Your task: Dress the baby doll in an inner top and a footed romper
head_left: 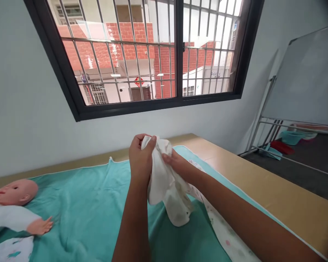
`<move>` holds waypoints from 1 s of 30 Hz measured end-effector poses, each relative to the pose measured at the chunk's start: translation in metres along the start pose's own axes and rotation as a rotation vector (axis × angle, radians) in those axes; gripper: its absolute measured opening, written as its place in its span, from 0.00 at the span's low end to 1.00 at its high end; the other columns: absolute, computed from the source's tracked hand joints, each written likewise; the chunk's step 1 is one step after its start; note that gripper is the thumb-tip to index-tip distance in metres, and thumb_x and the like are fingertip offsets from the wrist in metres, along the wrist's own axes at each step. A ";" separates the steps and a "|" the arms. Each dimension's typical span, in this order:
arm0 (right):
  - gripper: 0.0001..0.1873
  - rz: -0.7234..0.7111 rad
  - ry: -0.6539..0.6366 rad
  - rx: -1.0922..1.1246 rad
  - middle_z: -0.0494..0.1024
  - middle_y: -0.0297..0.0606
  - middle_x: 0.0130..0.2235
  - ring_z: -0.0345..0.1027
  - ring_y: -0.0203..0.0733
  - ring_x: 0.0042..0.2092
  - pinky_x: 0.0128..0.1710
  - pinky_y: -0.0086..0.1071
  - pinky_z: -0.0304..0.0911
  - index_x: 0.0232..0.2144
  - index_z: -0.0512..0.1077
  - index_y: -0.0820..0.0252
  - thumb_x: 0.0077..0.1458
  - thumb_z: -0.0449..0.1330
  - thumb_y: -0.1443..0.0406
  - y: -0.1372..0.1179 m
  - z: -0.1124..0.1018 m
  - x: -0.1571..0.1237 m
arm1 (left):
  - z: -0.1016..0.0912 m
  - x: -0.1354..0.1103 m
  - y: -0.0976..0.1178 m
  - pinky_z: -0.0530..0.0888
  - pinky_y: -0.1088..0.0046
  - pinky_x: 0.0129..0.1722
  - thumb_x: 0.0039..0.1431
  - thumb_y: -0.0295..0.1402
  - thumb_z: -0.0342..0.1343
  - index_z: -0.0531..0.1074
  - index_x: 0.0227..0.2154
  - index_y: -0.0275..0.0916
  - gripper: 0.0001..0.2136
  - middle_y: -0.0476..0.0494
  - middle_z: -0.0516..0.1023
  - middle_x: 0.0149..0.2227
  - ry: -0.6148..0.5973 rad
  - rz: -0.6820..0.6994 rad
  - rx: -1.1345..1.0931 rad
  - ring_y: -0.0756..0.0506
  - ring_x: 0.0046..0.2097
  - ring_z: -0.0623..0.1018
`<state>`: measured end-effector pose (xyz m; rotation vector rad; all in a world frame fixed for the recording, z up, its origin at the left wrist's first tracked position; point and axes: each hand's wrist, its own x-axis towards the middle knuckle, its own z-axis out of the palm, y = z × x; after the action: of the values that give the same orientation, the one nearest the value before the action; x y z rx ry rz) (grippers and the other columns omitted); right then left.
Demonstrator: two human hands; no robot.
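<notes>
Between both hands I hold up a white piece of cloth (pixel 160 178), perhaps a small garment, bunched at the top with its lower ends hanging loose. My left hand (pixel 142 154) is closed on its upper left edge, thumb on top. Gripping the right side is my right hand (pixel 173 160), its fingers partly hidden by the fabric. Below lies a teal blanket (pixel 84 196) spread on the table. A patterned white cloth (pixel 221 225) runs beneath my right forearm. At the far left a baby doll (pixel 16 193) lies on its back in white clothing.
The wooden table (pixel 243 178) meets the wall under a barred window (pixel 153 54). To the right stands a whiteboard (pixel 306 76) on a metal frame. Blue and red plastic basins (pixel 292 137) sit on the floor behind it. A printed white cloth (pixel 13 249) is at the lower left.
</notes>
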<state>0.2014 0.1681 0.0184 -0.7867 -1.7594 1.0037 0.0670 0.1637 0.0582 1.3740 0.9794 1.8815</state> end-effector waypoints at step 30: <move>0.09 -0.072 -0.025 0.674 0.71 0.31 0.32 0.61 0.32 0.25 0.25 0.26 0.60 0.34 0.65 0.57 0.50 0.60 0.61 -0.047 -0.031 0.029 | -0.034 -0.005 0.034 0.71 0.71 0.34 0.53 0.44 0.58 0.71 0.35 0.41 0.13 0.48 0.75 0.37 -0.814 -0.114 0.619 0.45 0.37 0.74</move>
<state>0.2159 0.1802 0.0785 -0.2794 -1.3190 1.4434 0.0340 0.1337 0.0776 2.1232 1.1787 0.7737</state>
